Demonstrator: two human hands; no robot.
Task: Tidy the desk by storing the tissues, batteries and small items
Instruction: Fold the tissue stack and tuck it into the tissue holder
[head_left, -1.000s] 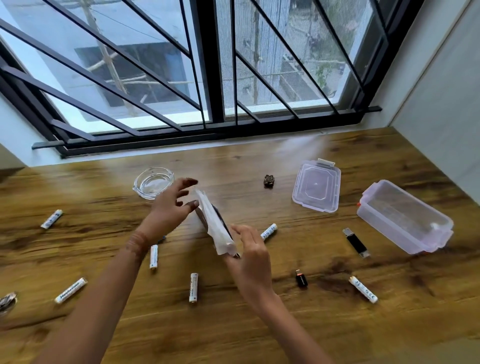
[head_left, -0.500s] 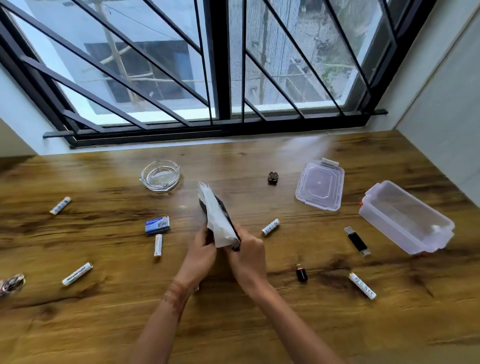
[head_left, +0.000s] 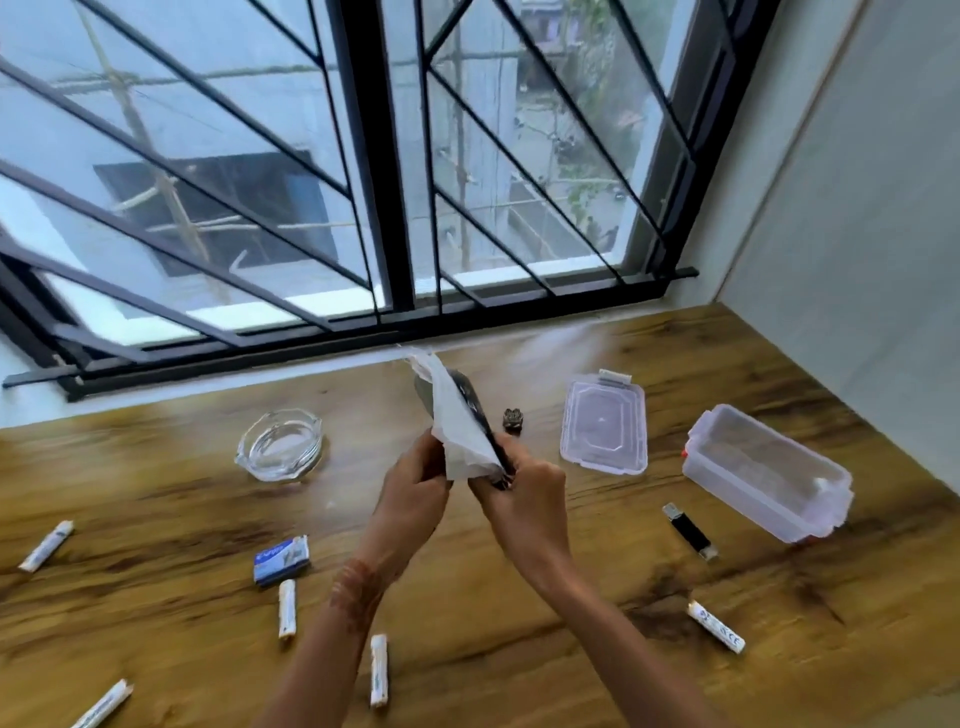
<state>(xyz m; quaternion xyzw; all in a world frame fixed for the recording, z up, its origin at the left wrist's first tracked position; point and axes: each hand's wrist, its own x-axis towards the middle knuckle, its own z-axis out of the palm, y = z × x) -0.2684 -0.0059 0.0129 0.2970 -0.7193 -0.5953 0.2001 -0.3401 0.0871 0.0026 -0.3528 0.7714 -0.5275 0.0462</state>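
On the far left of the worktop (head_left: 156, 493) lie loose batteries — one (head_left: 47, 545) near the edge, one (head_left: 104, 704) at the bottom, then two more (head_left: 287, 608) (head_left: 378, 670) closer to the arms. Beside them sit a small blue packet (head_left: 281, 560) and, further back, an empty glass ashtray (head_left: 279, 443).

In the middle, both hands are raised above the wood with the tissues (head_left: 457, 426) between them. The left hand (head_left: 415, 493) has its fingers (head_left: 434, 457) closed on the lower edge of the white sheet; the right hand (head_left: 524, 504) grips the lower end of a dark flat pouch (head_left: 475, 410) from which the tissue sticks out. To finish this well, I judge the sheet should be folded flat and fed in along the pouch's length (not bunched), with the right hand keeping the opening steady.

Further right: a small dark trinket (head_left: 513, 419), a clear lid (head_left: 604, 426) lying flat, a black USB stick (head_left: 691, 531), another battery (head_left: 716, 633), and the open clear box (head_left: 766, 470), empty as far as I can tell — nothing is stored yet.

The worktop is grained brown wood set in a corner, a barred window (head_left: 363, 182) behind it and a pale wall (head_left: 857, 234) to the right.
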